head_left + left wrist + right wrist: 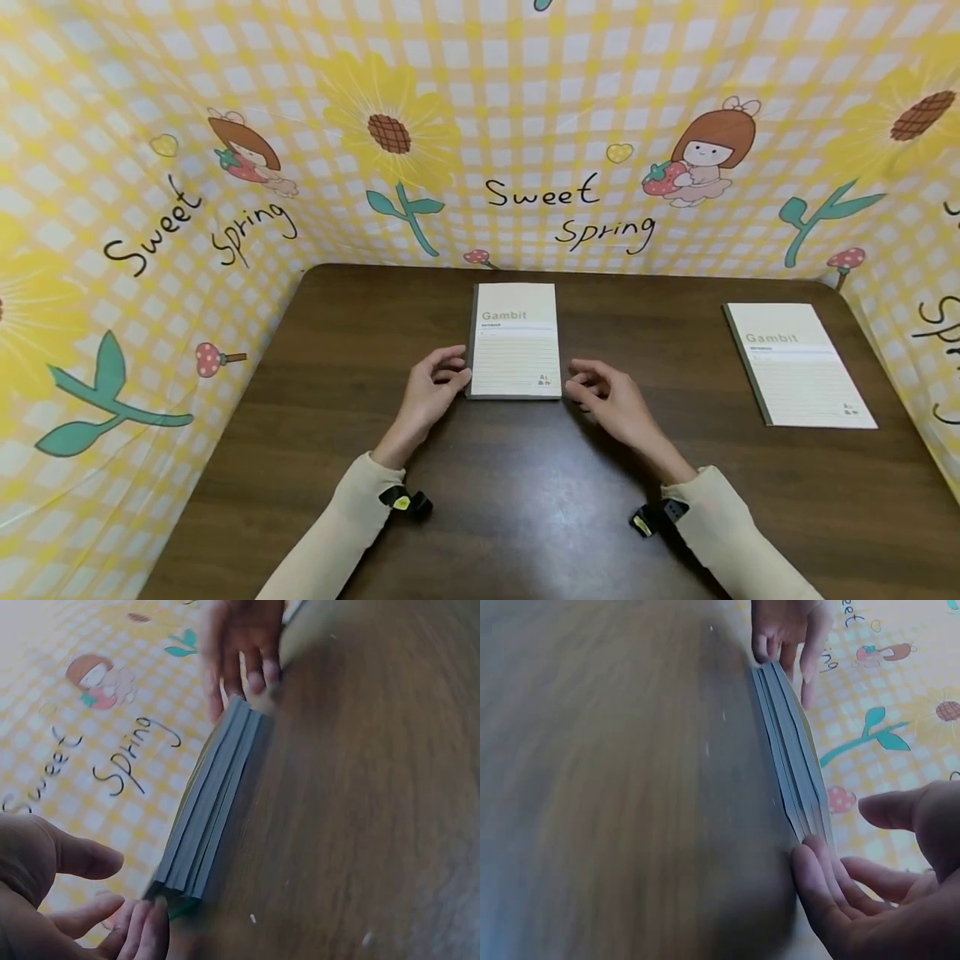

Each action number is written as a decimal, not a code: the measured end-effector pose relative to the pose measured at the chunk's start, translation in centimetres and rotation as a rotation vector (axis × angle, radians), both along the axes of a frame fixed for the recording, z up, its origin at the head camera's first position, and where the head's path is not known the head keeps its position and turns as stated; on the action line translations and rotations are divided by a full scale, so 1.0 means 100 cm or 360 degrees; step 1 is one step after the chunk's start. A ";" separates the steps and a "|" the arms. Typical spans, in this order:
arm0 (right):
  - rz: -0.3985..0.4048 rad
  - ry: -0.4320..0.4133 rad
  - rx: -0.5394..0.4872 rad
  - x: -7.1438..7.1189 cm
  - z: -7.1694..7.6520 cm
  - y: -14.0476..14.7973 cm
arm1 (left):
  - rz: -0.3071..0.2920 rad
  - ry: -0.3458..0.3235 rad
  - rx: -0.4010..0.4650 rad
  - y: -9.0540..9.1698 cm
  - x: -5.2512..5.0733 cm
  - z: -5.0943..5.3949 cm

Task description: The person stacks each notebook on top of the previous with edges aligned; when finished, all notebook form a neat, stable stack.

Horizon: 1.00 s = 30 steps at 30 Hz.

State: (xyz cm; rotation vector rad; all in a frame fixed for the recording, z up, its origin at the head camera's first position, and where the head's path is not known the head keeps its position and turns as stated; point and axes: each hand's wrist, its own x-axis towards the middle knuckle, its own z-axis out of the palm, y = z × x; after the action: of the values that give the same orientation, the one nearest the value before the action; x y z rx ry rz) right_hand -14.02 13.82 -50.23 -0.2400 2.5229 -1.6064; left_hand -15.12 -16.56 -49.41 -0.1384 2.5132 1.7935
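A stack of notebooks [516, 354] with cream "Gambit" covers lies on the table, its layered grey edges [206, 802] showing in both wrist views. At the left side of the stack is my left hand [435, 387], its fingertips touching the lower left corner, thumb raised off it. My right hand [613, 402] sits at the opposite side with relaxed, bent fingers; in the right wrist view its fingertips [810, 862] rest against the stack's near corner. Neither hand grips the stack.
Another "Gambit" notebook [798, 367] lies slightly angled at the right of the dark wooden table [315, 467]. A yellow checked cloth [495, 108] with flowers and "Sweet Spring" lettering rises behind the table and along its sides.
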 end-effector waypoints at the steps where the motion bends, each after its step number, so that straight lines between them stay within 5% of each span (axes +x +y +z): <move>1: 0.0014 0.0011 0.0019 0.002 0.001 0.005 | -0.0008 0.0074 -0.0069 0.001 0.001 0.001; 7: 0.0039 0.0228 0.0191 0.013 0.005 0.039 | -0.0203 0.0536 -0.0477 0.019 0.005 0.010; 12: -0.0018 0.0422 0.0347 0.025 0.009 0.071 | -0.0482 0.0737 -0.0736 0.041 0.001 0.014; 21: -0.0129 0.0611 0.0530 0.047 0.009 0.130 | -0.1056 0.0805 -0.1094 0.083 -0.007 0.018; 25: -0.0194 0.0576 0.0554 0.054 0.007 0.156 | -0.1328 0.0792 -0.1187 0.106 -0.011 0.022; 30: -0.0288 0.0533 0.0570 0.065 0.007 0.185 | -0.1544 0.0732 -0.1236 0.138 -0.017 0.022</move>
State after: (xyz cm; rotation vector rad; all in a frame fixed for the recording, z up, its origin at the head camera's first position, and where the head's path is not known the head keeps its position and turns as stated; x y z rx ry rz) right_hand -7.56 32.28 -49.55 -0.2627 3.1119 -1.2152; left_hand -16.84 -2.80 -47.21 1.3232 2.6015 0.4826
